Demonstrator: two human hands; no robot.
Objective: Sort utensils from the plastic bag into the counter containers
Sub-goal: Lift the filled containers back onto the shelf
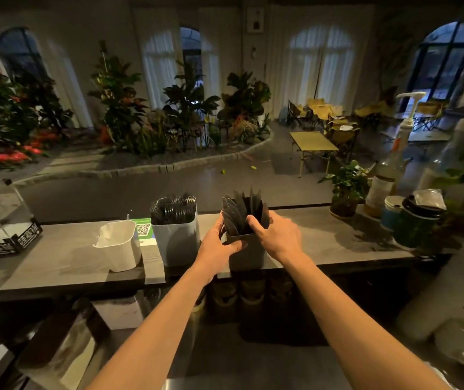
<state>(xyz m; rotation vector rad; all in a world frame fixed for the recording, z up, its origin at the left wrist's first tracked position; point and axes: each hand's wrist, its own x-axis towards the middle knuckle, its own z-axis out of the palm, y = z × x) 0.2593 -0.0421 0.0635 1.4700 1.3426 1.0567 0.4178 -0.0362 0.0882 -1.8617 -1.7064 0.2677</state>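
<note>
Your left hand (219, 244) grips near-left rim of dark container (246, 257), centre of frame, standing at near edge of grey counter (56, 257). Your right hand (277, 235) clasps container's right side, thumb hooked over rim against black utensils (239, 212) standing inside. Possibly spoons, but dim light blurs shapes. Hands close together, both on same container. Just left: white container (176, 243) packed with black cutlery (173, 209). Further left: white tub (119, 246). Green QR card (143, 229) behind, between those two.
</note>
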